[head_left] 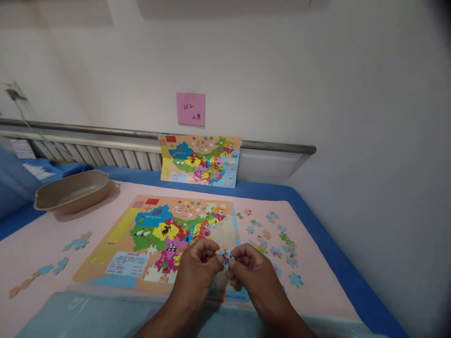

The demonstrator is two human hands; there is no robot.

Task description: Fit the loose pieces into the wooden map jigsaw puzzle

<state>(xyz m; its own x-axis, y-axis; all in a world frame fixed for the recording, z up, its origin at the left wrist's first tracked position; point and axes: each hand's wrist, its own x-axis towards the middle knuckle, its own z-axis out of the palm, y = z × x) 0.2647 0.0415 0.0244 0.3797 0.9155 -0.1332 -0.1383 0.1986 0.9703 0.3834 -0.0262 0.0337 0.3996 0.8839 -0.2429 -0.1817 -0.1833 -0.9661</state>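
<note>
Item one: a small blue puzzle piece, flat card with knobbed edges, pinched between the fingertips of both my hands above the near edge of the puzzle board. My left hand is curled nearly closed, thumb and forefinger nipping the piece's left side. My right hand is likewise curled, fingertips gripping its right side; the two hands meet at the piece.

Item two: the puzzle board, a rectangular tray lying flat on the pink mat, its map picture largely filled with bright interlocking regions in green, yellow, red and magenta. Pale bare patches show along its right side and near edge, partly hidden behind my hands.

Item three: loose pieces, mostly blue, some green and tan, scattered on the mat just right of the board, toward the right edge. A second lot of pieces, blue and tan, lies near the left edge.

Item four: a shallow beige oval dish, smooth, at the far left corner of the mat.

Item five: a printed reference map propped against the wall at the far edge, with a pink sticky note on the wall above.

Item six: a clear plastic sheet along the near edge.
</note>
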